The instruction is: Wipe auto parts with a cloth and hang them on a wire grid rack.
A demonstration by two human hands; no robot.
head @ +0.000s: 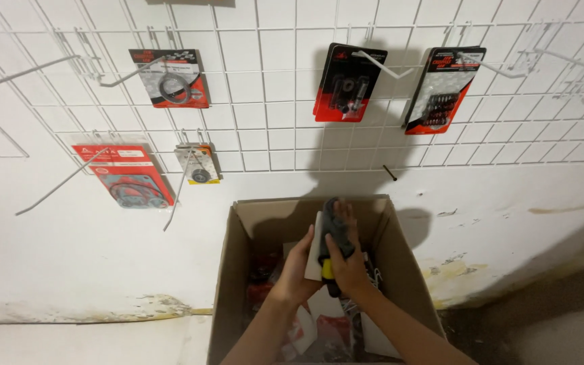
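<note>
Grey and black, with a yellow patch near its lower end, the carded part pack [336, 236] sits above the open cardboard box [228, 284], lifted clear of the contents and held between both hands. I cannot identify the part itself; only a dark bulky shape against a white backing card is visible.

My left hand [299, 270] grips the white card edge, thumb on the front face and fingers wrapped behind. My right hand [349, 267] closes around the lower front of the pack, fingers pressed together over the dark part. Both hands are clamped on the same item.

I judge the step in hand to be taking one pack out of the box and turning it for hanging. Inside the box lie more red and white packs [319, 324], loosely heaped.

Above, the white wire grid panel [272, 94] carries several hooks. Occupied hooks hold a ring gasket pack [170, 80], a red gasket sheet pack [126, 176], a small bearing pack [199, 164], a black and red pack [347, 82] and a spring pack [443, 88]. An empty hook [25, 76] stands at upper left, another [572, 61] at upper right.

The next move, in my judgement, calls for finding the card's hang hole, keeping the card upright, and raising it to a free hook without snagging neighbouring packs.
</note>
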